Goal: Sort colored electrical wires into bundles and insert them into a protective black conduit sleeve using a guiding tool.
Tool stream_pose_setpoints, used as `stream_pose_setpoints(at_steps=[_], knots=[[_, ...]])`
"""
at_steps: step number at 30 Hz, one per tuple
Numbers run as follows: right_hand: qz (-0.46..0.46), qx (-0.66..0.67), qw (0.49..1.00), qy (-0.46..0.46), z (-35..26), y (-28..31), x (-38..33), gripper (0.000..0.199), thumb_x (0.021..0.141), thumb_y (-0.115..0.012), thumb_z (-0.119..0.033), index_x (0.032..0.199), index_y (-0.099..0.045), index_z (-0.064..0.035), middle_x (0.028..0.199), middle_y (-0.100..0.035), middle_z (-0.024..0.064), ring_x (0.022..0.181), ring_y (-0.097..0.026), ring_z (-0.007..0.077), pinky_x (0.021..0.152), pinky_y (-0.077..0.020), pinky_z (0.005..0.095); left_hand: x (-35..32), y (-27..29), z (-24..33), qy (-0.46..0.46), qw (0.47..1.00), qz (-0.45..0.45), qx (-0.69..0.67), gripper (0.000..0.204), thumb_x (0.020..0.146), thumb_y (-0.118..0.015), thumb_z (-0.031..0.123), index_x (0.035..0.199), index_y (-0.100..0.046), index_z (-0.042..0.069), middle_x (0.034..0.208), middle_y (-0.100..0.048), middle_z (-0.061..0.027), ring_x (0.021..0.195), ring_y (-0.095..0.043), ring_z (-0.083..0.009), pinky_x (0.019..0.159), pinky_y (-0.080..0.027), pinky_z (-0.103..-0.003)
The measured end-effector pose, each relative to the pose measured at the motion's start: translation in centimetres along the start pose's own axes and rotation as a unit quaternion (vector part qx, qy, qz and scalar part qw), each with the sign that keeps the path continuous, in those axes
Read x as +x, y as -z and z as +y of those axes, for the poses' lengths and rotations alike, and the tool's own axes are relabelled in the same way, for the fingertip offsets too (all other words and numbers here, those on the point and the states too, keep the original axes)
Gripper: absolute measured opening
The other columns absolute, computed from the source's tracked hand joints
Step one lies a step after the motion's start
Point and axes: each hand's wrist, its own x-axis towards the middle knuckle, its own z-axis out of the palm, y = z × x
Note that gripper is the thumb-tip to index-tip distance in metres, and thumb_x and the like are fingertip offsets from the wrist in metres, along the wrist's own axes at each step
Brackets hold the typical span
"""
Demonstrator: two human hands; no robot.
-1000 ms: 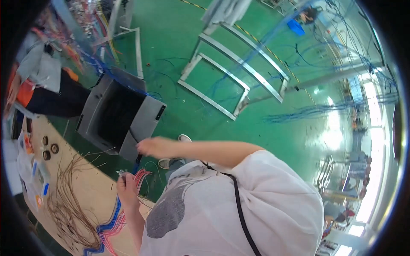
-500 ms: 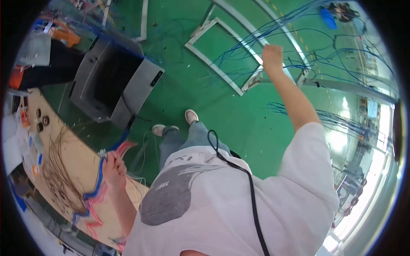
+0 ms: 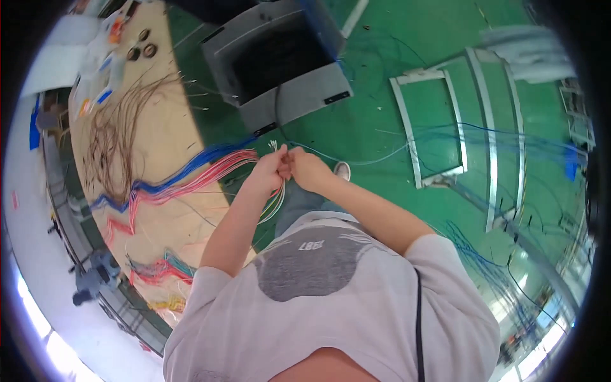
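In front of my waist my two hands meet. My left hand [image 3: 269,172] is closed round a bundle of thin wires [image 3: 273,145]; pale ends stick up above the fist and white and green strands hang below it. My right hand [image 3: 309,169] is closed, fingertips pressed against the left hand's fingers. A light blue wire [image 3: 372,163] runs from the hands toward the rack at the right; the pinched end itself is hidden by fingers. Red and pink wires [image 3: 219,170] and a dark blue wire bundle [image 3: 184,167] stretch from the table toward my left hand.
A wooden table [image 3: 156,124] at the left carries loose brown wires [image 3: 121,137], tape rolls [image 3: 149,50] and coloured wire bundles. Ahead stands a grey bin-like box [image 3: 296,105] with a dark inside. White metal frames [image 3: 407,127] with blue wires stand on the green floor at right.
My right hand has come back from the blue wires on the frames to meet my left hand, and a light blue wire now trails from there. The view has turned toward the table.
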Motion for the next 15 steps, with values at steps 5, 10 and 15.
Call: stream_pose_setpoints(at_steps=[5, 10, 15], knots=[[0.003, 0.02, 0.999, -0.039, -0.3, 4.2, -5.2, 0.023, 0.08, -0.049, -0.018, 0.097, -0.049, -0.0028, 0.089, -0.056, 0.0179, 0.078, -0.054, 0.0343, 0.066, -0.0419, 0.038, -4.2, 0.6, 5.7, -0.182, 0.981, -0.026, -0.063, 0.019, 0.087, -0.041, 0.022, 0.088, -0.05, 0.006, 0.062, -0.044, 0.003, 0.041, -0.025, -0.0041, 0.038, -0.022, -0.019], [-0.05, -0.137, 0.978, -0.15, 6.2, 7.5, -12.3, 0.017, 0.08, -0.044, -0.014, 0.083, -0.056, -0.0024, 0.079, -0.056, 0.0197, 0.077, -0.053, 0.0363, 0.064, -0.042, 0.0406, -6.3, 1.9, 11.0, -0.31, 0.945, 0.035, -0.099, 0.017, 0.088, -0.04, 0.02, 0.086, -0.049, 0.005, 0.062, -0.042, 0.0035, 0.043, -0.025, -0.0042, 0.039, -0.022, -0.019], [-0.093, -0.247, 0.936, -0.234, 11.8, 8.8, -16.1, 0.013, 0.076, -0.046, -0.012, 0.078, -0.057, -0.0042, 0.079, -0.057, 0.0192, 0.076, -0.054, 0.0359, 0.063, -0.0423, 0.0415, -7.0, 3.8, 14.5, -0.394, 0.908, 0.056, -0.129, 0.019, 0.089, -0.037, 0.019, 0.085, -0.048, 0.005, 0.061, -0.043, 0.0014, 0.042, -0.027, -0.0046, 0.037, -0.022, -0.019]])
